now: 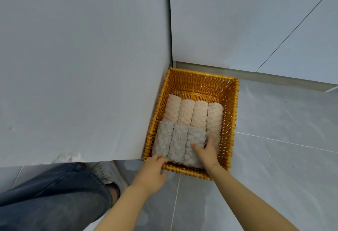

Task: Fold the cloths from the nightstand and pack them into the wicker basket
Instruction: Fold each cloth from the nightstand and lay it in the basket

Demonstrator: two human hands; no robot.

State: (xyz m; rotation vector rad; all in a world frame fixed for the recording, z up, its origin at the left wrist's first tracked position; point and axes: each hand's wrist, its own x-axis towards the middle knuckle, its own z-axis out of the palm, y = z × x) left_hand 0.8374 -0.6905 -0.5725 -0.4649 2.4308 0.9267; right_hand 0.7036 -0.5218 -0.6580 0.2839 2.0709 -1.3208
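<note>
An orange wicker basket stands on the floor beside the nightstand. Inside it, several folded pink cloths form the far row and three folded grey cloths lie side by side in the near row. My right hand is inside the basket, thumb on top of the rightmost grey cloth and fingers down its right side between it and a pink cloth. My left hand curls over the basket's near left rim, fingertips touching the rim by the grey cloths.
The grey nightstand top fills the left of the view, its corner right beside the basket. A grey wall panel stands behind. My leg in dark jeans and a shoe are at lower left on the tiled floor.
</note>
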